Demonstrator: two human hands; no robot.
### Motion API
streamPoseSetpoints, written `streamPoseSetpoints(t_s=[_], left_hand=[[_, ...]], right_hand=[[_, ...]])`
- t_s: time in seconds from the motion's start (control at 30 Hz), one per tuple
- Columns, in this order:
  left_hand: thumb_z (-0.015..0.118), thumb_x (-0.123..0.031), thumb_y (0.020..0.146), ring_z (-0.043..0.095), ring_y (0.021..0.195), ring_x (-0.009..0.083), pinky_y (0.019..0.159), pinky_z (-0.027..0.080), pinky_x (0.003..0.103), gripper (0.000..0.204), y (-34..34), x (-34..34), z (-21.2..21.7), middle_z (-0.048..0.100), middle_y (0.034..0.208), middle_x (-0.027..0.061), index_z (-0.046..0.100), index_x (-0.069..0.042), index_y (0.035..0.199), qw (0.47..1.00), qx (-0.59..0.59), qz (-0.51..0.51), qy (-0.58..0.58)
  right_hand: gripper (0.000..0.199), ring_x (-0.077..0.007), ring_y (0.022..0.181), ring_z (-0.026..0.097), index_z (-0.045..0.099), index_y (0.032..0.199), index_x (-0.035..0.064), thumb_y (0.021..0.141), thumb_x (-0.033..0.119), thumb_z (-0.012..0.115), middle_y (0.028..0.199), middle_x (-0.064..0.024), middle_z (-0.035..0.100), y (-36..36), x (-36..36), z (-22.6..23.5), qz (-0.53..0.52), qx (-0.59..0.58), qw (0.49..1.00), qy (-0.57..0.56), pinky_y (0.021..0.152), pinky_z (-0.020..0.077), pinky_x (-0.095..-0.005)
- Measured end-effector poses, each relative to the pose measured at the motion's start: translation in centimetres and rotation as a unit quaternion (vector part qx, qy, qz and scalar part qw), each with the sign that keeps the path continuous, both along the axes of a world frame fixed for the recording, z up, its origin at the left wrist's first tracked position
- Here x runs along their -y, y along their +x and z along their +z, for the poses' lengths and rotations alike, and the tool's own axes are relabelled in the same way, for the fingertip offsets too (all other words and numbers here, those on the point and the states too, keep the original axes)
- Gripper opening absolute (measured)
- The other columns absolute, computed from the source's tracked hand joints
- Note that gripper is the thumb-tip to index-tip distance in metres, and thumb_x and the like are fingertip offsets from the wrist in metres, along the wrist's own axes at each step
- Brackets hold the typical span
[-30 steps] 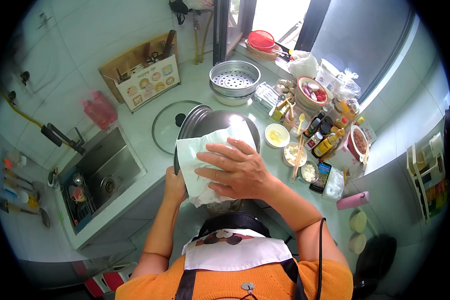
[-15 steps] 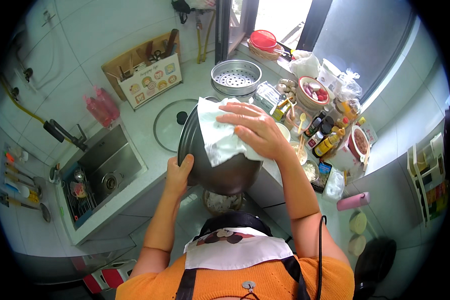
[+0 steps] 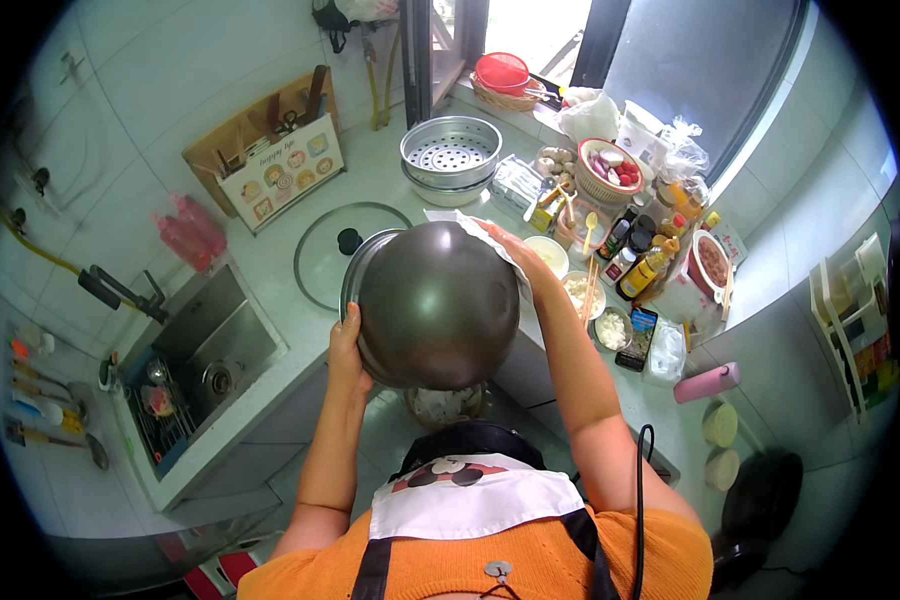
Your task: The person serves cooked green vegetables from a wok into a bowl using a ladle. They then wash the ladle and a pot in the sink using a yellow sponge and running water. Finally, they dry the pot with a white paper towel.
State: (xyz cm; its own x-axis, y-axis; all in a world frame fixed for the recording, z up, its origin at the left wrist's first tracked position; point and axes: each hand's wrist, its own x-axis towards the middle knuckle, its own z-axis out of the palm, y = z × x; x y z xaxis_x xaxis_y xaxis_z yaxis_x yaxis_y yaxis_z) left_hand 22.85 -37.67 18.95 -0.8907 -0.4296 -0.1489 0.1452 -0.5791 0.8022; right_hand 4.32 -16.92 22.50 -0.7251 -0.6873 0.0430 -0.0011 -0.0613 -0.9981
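A large dark pot [image 3: 438, 310] is tilted in front of me, its rounded underside turned up toward me. My left hand [image 3: 348, 345] grips its left rim, with the thumb on the outer surface. Against the far right side of the pot, my right hand [image 3: 518, 252] presses a white cloth [image 3: 460, 217], which is partly hidden behind the pot. Most of my right fingers are hidden by the cloth and pot. A round glass lid [image 3: 322, 262] with a black knob lies on the counter just beyond the pot's left side.
A metal steamer [image 3: 451, 150] stands at the back. To the right are several bowls, bottles [image 3: 650, 272], a phone [image 3: 637, 338] and a pink flask [image 3: 707, 383]. The sink [image 3: 232, 335] is at left, below a knife holder [image 3: 280, 172]. A bin [image 3: 444, 403] sits under the pot.
The pot has turned so its underside shows fully. My right hand and the cloth have moved from the middle of the surface round to the far right side.
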Motion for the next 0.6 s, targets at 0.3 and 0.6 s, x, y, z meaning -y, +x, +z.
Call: streamPoseSetpoints(t_s=[0.3, 0.6], left_hand=[[0.051, -0.034, 0.091, 0.056, 0.102, 0.0223, 0.088, 0.045, 0.035, 0.04, -1.4, 0.0, -0.4, 0.059, 0.112, 0.0076, 0.055, -0.004, 0.116, 0.981, 0.061, 0.029, 0.184], [0.053, -0.036, 0.09, 0.053, 0.107, 0.0251, 0.092, 0.042, 0.038, 0.043, -1.6, 0.0, -1.6, 0.056, 0.117, 0.0089, 0.052, -0.005, 0.12, 0.981, 0.083, 0.011, 0.174]], right_hand=[[0.049, -0.0189, 0.123, 0.038, 0.04, 0.134, 0.0053, 0.094, 0.032, 0.038, 0.135, -0.0098, 0.04, 1.9, 0.3, -4.8, -0.094, 0.128, 0.972, -0.172, 0.103, 0.03, -0.0302], [0.048, -0.0185, 0.118, 0.043, 0.038, 0.135, 0.0039, 0.094, 0.028, 0.037, 0.131, -0.0101, 0.044, 3.9, -1.0, -5.9, -0.092, 0.156, 0.949, -0.259, 0.099, 0.0344, -0.0303]])
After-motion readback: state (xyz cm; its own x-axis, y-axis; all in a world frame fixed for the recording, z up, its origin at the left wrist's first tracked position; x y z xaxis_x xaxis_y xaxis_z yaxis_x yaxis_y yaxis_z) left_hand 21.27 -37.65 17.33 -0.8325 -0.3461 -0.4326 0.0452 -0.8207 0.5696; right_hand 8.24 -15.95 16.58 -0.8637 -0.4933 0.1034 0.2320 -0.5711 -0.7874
